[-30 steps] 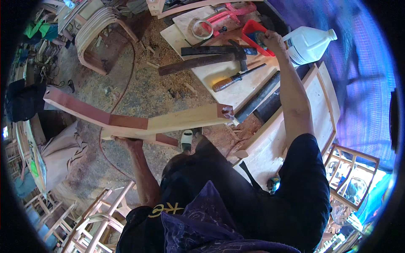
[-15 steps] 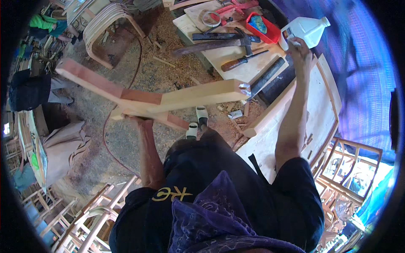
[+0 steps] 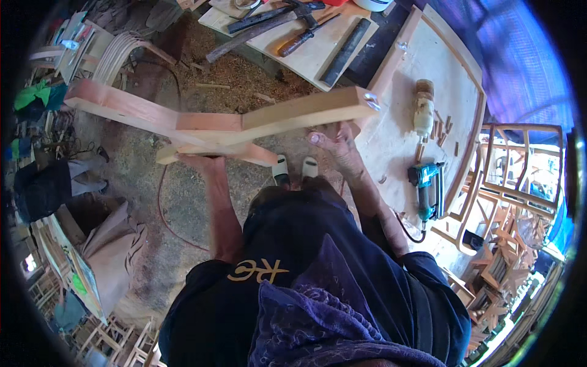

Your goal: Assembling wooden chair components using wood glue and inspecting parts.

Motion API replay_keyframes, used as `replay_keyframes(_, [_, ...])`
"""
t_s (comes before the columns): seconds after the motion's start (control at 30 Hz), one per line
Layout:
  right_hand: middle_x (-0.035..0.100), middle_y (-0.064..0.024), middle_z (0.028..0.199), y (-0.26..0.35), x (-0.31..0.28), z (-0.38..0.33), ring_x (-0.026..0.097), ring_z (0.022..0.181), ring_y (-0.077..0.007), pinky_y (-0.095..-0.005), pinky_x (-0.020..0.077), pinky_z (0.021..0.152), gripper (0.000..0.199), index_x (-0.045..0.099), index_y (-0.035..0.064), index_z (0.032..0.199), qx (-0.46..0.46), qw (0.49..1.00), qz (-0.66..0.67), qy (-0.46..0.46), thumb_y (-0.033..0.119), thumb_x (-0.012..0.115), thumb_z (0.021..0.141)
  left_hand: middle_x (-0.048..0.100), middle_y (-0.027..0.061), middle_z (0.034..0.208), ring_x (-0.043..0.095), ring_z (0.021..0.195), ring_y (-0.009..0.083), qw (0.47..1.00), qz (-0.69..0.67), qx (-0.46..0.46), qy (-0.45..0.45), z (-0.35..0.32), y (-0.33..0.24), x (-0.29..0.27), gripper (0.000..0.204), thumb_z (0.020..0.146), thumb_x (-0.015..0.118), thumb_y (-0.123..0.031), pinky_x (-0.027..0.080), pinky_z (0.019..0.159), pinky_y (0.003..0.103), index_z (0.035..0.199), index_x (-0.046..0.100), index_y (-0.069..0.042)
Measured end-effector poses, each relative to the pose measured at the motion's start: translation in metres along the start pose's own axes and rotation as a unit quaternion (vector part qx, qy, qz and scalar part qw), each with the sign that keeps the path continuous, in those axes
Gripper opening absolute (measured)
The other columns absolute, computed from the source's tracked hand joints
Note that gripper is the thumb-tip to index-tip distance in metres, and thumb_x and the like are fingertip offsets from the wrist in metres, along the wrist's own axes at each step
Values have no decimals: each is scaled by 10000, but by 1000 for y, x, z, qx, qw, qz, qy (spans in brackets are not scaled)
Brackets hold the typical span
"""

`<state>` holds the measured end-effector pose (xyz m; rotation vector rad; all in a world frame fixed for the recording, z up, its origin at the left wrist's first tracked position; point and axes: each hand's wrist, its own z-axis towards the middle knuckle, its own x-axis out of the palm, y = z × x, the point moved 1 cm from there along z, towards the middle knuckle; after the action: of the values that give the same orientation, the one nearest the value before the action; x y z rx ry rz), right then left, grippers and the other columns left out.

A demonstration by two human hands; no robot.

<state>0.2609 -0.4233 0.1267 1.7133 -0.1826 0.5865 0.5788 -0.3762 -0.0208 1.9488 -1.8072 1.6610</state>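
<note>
i'm holding up a wooden frame piece [image 3: 214, 125], pale bars joined w/ a reddish bar, in front of me at abt 11 o'clock. my left hand [image 3: 199, 160] is gripping it from underneath, fingers closed round the lower bar. my right hand [image 3: 335, 144] is coming in under the long bar's right end at 1 o'clock, fingers part-curled; can't tell if it's gripping or just touching. i'm judging the joints as already assembled, w/ the piece not yet set down on the bench [image 3: 403, 140]. at 3 o'clock a teal nail gun [image 3: 427, 189] is lying on the bench, a hammer [image 3: 269, 27] lying at 12 o'clock, sawdust floor [image 3: 177, 202] below.
</note>
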Motion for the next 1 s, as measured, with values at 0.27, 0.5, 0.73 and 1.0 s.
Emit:
replay_keyframes(0.27, [567, -121, 1293, 2, -57, -56, 517, 1252, -278, -478, 375, 1104, 416, 458, 97, 1328, -56, 991, 100, -72, 215, 619, 963, 389, 85, 1487, 385, 1367, 325, 989, 112, -49, 78, -108, 33, 33, 1023, 733, 373, -928, 324, 1133, 578, 1493, 312, -246])
replay_keyframes(0.5, [609, -176, 1220, 73, -114, -109, 577, 1193, -339, -467, 439, 1072, 461, 462, -13, 1291, -163, 965, 165, -121, 324, 571, 996, 388, 99, 1506, 400, 1363, 309, 977, 49, -163, 131, -191, 90, 28, 996, 773, 431, -874, 327, 1134, 561, 1511, 300, -219])
replay_keyframes(0.73, [592, -184, 1200, 117, -190, -159, 573, 1170, -348, -534, 412, 1087, 650, 468, -4, 1296, -219, 938, 113, -243, 512, 618, 929, 451, 91, 1459, 442, 1324, 264, 939, 81, -257, 216, -261, 121, 45, 908, 859, 457, -773, 395, 1082, 494, 1491, 326, -134])
replay_keyframes(1.0, [607, -173, 941, 169, -234, -172, 621, 917, -338, -624, 484, 962, 826, 472, -10, 1188, -320, 877, 197, -298, 666, 703, 772, 534, 95, 1309, 510, 1222, 222, 844, 213, -344, 352, -303, 146, 78, 646, 910, 673, -466, 458, 1019, 431, 1383, 442, -91])
